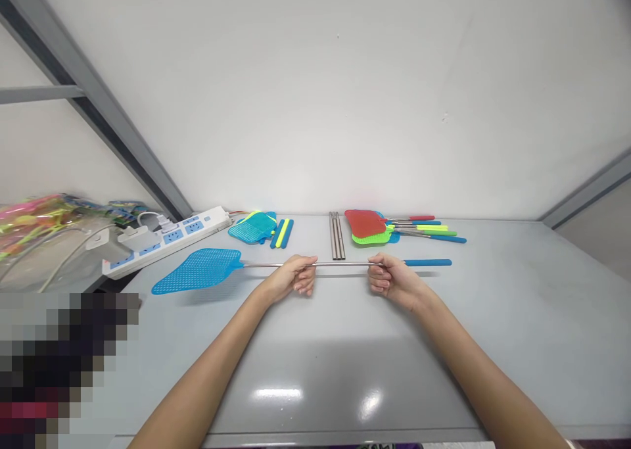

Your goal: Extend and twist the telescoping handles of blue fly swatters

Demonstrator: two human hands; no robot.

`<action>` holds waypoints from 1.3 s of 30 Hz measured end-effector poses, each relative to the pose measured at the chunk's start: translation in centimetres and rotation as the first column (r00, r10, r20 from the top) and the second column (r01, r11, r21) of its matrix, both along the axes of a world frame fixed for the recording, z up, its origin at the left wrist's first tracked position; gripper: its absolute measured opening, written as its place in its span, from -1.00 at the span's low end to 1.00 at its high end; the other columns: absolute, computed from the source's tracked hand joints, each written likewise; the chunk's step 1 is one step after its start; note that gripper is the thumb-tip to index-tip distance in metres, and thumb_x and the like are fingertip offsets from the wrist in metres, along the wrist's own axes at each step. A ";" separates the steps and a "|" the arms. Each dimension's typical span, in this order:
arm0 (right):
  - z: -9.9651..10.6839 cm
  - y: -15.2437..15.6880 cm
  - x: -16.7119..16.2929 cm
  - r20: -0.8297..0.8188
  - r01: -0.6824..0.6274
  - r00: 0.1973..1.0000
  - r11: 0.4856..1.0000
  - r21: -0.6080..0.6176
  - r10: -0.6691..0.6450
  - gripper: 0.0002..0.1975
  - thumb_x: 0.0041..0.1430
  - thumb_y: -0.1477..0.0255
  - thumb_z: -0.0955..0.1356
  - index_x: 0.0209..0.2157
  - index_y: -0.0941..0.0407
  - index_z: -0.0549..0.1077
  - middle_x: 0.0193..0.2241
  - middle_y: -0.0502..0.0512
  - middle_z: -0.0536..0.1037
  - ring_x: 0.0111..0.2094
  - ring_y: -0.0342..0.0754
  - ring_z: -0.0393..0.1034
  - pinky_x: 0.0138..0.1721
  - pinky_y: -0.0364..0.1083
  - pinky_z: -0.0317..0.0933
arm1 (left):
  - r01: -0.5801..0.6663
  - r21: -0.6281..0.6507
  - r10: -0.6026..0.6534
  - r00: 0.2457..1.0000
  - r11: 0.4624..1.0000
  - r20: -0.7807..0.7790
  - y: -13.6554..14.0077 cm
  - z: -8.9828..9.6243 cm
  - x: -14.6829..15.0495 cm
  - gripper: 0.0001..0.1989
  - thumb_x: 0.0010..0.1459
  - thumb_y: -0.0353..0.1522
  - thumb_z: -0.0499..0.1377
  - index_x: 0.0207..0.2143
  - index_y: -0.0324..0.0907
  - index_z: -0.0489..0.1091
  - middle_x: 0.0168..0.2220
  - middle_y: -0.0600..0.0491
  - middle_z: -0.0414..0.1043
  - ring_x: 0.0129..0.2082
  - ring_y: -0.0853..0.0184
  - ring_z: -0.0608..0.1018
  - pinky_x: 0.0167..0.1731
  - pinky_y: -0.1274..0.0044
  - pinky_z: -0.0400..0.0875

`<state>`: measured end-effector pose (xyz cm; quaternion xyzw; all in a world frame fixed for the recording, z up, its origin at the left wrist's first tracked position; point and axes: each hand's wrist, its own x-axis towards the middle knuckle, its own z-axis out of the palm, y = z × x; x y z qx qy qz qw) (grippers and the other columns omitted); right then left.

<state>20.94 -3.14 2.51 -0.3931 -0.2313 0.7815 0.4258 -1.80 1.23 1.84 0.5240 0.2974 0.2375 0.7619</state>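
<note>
A blue fly swatter [200, 269] with an extended thin metal rod is held level above the table. Around the rod, left of its middle, the fingers of my left hand [296, 276] are closed. My right hand [392, 279] grips the same rod farther right, close to the blue handle [428, 263]. The perforated blue head points left, and its shadow falls on the table below. Behind my hands, several metal tubes [337, 236] lie side by side.
At the back right lies a pile of fly swatters with a red head [365, 223] on top. Loose swatter heads [254, 227] and handle grips [282, 233] lie back left. A white power strip [167, 240] with plugs and a plastic bag [44, 238] are at the left. A wall rises behind the grey table [532, 317].
</note>
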 end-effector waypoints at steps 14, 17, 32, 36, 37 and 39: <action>0.1 0.2 0.3 0.002 0.002 1.000 1.000 -0.027 -0.002 -0.69 -0.09 0.47 0.26 -0.74 0.13 0.01 -0.79 -0.17 -0.04 -0.76 -0.29 -0.16 -0.68 -0.19 -0.11 | -0.007 0.013 0.007 1.000 1.000 -0.020 0.4 0.1 -0.2 -0.59 0.05 -0.25 -0.05 -0.78 -0.18 -0.02 -0.87 0.21 -0.04 -0.79 0.50 0.15 -0.55 0.52 0.25; 0.0 0.2 0.3 -0.002 0.009 1.000 0.999 -0.031 -0.009 -0.68 -0.09 0.47 0.27 -0.74 0.13 0.01 -0.79 -0.17 -0.04 -0.76 -0.29 -0.17 -0.69 -0.19 -0.11 | -0.009 0.019 0.009 1.000 1.000 -0.021 0.5 0.0 -0.4 -0.59 0.05 -0.26 -0.05 -0.79 -0.18 -0.03 -0.87 0.21 -0.04 -0.79 0.50 0.16 -0.55 0.52 0.24; 0.0 0.2 0.5 -0.016 -0.004 1.000 1.000 -0.020 0.004 -0.69 -0.08 0.46 0.27 -0.75 0.14 0.06 -0.79 -0.17 -0.05 -0.75 -0.29 -0.15 -0.68 -0.20 -0.12 | -0.019 0.020 0.019 1.000 1.000 -0.001 0.6 0.0 -0.8 -0.60 0.07 -0.28 -0.06 -0.78 -0.18 -0.01 -0.86 0.20 -0.02 -0.78 0.49 0.15 -0.55 0.53 0.23; 0.1 0.1 0.5 -0.019 -0.003 1.000 1.000 -0.016 0.003 -0.70 -0.08 0.46 0.27 -0.74 0.14 0.06 -0.79 -0.16 -0.03 -0.75 -0.29 -0.14 -0.68 -0.20 -0.12 | -0.017 0.033 0.017 1.000 0.999 -0.009 0.6 0.1 -1.0 -0.58 0.07 -0.28 -0.06 -0.79 -0.18 -0.02 -0.86 0.20 -0.03 -0.78 0.49 0.15 -0.55 0.52 0.23; 0.1 0.1 0.5 -0.018 -0.004 1.000 1.000 -0.013 0.004 -0.70 -0.08 0.46 0.27 -0.74 0.14 0.06 -0.79 -0.16 -0.03 -0.75 -0.29 -0.14 -0.68 -0.20 -0.12 | -0.018 0.038 0.018 1.000 0.999 -0.011 0.6 0.1 -1.0 -0.58 0.07 -0.28 -0.06 -0.79 -0.18 -0.03 -0.86 0.20 -0.02 -0.77 0.49 0.15 -0.55 0.52 0.23; 0.0 0.1 0.5 -0.019 -0.007 1.000 1.000 -0.009 0.007 -0.70 -0.08 0.46 0.27 -0.74 0.14 0.06 -0.79 -0.17 -0.03 -0.75 -0.29 -0.14 -0.67 -0.20 -0.12 | -0.021 0.047 0.021 1.000 0.999 -0.015 0.7 0.2 -1.2 -0.58 0.07 -0.28 -0.07 -0.79 -0.18 -0.02 -0.86 0.20 -0.02 -0.77 0.49 0.15 -0.54 0.52 0.23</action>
